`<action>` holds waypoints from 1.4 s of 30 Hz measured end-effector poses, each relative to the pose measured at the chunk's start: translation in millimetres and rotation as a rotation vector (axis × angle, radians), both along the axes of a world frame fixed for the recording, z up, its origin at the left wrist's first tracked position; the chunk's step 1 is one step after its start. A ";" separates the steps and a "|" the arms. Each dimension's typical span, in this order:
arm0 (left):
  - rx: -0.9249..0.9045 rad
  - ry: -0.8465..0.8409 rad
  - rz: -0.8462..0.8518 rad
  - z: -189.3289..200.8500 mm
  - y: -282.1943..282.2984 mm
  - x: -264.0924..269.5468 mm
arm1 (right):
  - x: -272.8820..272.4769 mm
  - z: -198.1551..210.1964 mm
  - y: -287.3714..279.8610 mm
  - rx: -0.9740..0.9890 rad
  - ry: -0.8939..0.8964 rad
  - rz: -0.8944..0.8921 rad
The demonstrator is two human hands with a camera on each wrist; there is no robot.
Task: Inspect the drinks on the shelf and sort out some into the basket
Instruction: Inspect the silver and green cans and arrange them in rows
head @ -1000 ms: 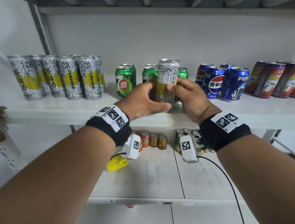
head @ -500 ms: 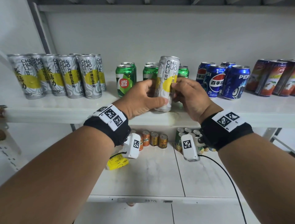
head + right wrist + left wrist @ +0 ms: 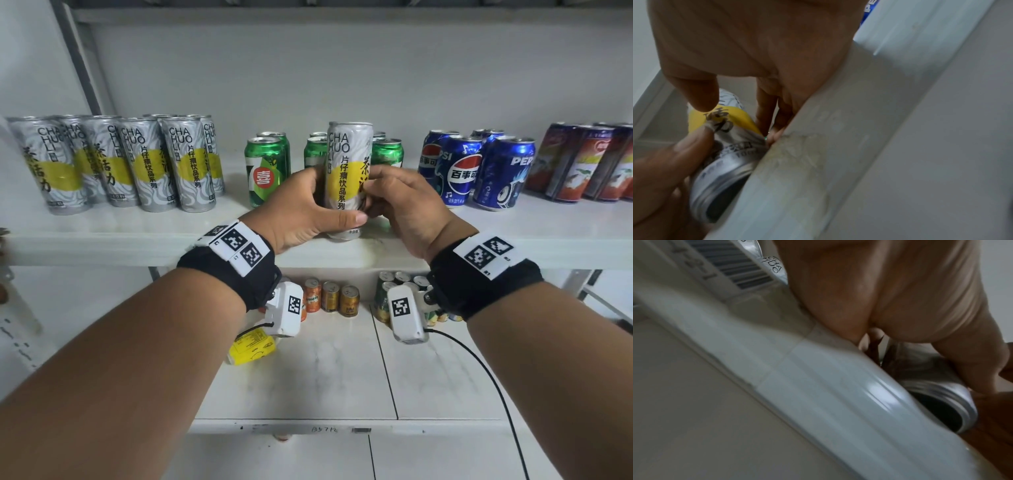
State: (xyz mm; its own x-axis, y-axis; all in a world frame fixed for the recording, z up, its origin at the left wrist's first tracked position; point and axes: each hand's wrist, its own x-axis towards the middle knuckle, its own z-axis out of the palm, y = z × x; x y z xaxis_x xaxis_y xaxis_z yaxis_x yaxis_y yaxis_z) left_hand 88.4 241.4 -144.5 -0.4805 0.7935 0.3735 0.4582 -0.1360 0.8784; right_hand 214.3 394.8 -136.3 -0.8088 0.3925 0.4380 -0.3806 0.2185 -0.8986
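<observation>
Both hands are on one tall silver can at the front edge of the shelf, about midway along it. The left hand wraps its fingers round the can's left side, thumb lying across the lower front. The right hand curls in from the right, fingertips on the yellow label. The can stands roughly upright (both wrist views show its bottom rim clear of the shelf lip). Right behind it sit the green cans. Toward the shelf's left end, more silver cans cluster together; toward the right end come the blue cans, then red cans. On the lower shelf, small orange cans stand near the back.
</observation>
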 end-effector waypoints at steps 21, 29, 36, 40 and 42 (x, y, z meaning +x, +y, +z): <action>0.028 0.031 0.123 -2.3 3.9 5.3 | -2.8 -7.7 2.7 0.041 0.021 -0.122; -0.087 0.115 0.149 17.8 -30.2 10.0 | -2.4 21.5 -26.9 0.140 0.014 -0.081; -0.085 0.202 0.216 46.1 -98.1 -0.8 | -15.5 70.5 -91.5 0.382 0.040 -0.047; -0.021 0.191 0.300 61.5 -147.6 -15.8 | -44.4 85.8 -132.5 0.353 0.046 0.036; 0.042 0.178 0.345 68.5 -171.5 -26.2 | -64.2 90.2 -153.0 0.388 0.042 0.045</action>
State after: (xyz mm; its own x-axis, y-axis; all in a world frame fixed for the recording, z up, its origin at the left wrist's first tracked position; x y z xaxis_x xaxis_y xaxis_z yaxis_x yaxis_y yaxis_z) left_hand 62.2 69.9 -76.0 -0.6411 0.5786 0.5042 0.6284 0.0185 0.7777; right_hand 150.1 241.9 -46.1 -0.7999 0.1556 0.5797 -0.4322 0.5209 -0.7361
